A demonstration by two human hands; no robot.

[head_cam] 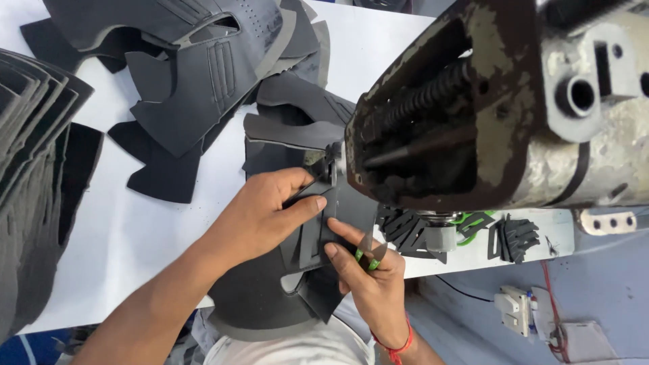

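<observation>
My left hand [267, 213] presses flat on a dark grey cut fabric piece [312, 240] just in front of the sewing machine head [487, 101], fingertips close to the needle area [332, 165]. My right hand [368, 274] pinches the same piece from the right side and also carries small green-handled snips [365, 260] in its fingers. A red thread band circles the right wrist. The piece hangs off the table's front edge toward my lap.
Several dark grey cut shoe-upper pieces [203, 74] lie spread on the white table [135, 230]. A stack of grey pieces [30, 169] sits at the left edge. Small black cut parts [517, 236] lie under the machine. An electrical socket [517, 304] is below right.
</observation>
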